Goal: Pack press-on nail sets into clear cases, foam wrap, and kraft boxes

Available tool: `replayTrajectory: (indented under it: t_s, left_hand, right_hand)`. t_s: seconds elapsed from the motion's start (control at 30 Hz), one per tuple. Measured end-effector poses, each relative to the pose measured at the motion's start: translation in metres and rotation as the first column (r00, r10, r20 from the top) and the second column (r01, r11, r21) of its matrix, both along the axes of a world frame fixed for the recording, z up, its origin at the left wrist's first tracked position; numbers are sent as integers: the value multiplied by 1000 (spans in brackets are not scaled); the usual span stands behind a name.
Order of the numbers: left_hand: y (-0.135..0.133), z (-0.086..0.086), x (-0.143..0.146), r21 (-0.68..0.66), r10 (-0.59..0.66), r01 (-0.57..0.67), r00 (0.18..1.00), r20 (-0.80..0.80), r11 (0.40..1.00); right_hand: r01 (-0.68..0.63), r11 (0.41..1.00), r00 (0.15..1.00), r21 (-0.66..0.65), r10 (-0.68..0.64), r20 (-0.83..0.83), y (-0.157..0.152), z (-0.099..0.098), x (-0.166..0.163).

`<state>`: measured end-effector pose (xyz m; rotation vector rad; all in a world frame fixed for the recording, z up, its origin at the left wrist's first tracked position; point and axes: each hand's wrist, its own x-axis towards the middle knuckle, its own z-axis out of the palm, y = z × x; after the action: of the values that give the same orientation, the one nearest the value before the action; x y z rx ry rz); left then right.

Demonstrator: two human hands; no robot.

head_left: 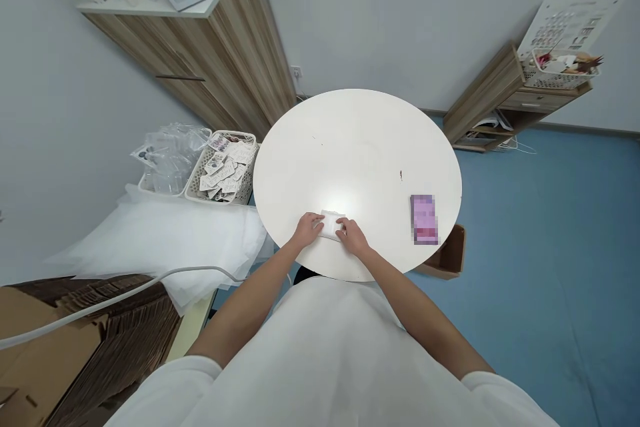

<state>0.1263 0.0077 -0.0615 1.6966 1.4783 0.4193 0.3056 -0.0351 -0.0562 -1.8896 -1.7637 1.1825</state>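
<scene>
A round white table [357,147] is seen at the centre of the frame. A small white packet [331,224] and a purple card [424,219] are laid on it.

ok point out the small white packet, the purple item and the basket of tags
small white packet [331,225], head view, bare middle between the hands
purple item [424,219], head view, centre of its blurred face
basket of tags [249,193], head view, right side wall

Bright, even light; fisheye-warped edges
</scene>
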Motion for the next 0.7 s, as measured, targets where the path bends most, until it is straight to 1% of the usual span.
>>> replayTrajectory:
  t_s: [0.1, 0.2, 0.27, 0.37, 0.43, 0.5, 0.57, 0.63, 0.7]
  left_hand:
    - [-4, 4, 6, -48, 103, -101, 993, 54, 994]
    - [-15, 6, 10, -52, 220, -216, 972, 87, 975]
    - [-22, 5, 10, -70, 311, -306, 947, 80, 950]
    - [-27, 2, 6, -164, 394, -383, 918, 43, 909]
    - [-24, 0, 3, -235, 409, -393, 912, 23, 889]
    - [-18, -2, 1, -281, 403, -383, 915, 15, 880]
    - [-12, -3, 0, -312, 376, -351, 926, 22, 883]
    - [-6, -5, 0, -336, 341, -308, 939, 43, 890]
    - [-3, -6, 0, -350, 320, -278, 945, 68, 895]
  right_hand:
    - [45, 998, 997, 49, -42, -71, -11, -1, 3]
    - [185, 981, 969, 58, -172, -178, -25, -3, 3]
    - [272, 962, 931, -3, -264, -251, -32, -6, 1]
    - [307, 937, 889, -168, -346, -301, -38, -11, -6]
    - [338, 909, 842, -243, -407, -354, -37, -14, -10]
    - [425, 864, 751, -268, -503, -429, -33, -17, -14]
    - [518, 808, 674, -280, -587, -449, -28, -18, -17]
    - [558, 777, 663, -291, -629, -406, -23, -18, -18]
    - [566, 775, 685, -282, -632, -363, -19, -16, -21]
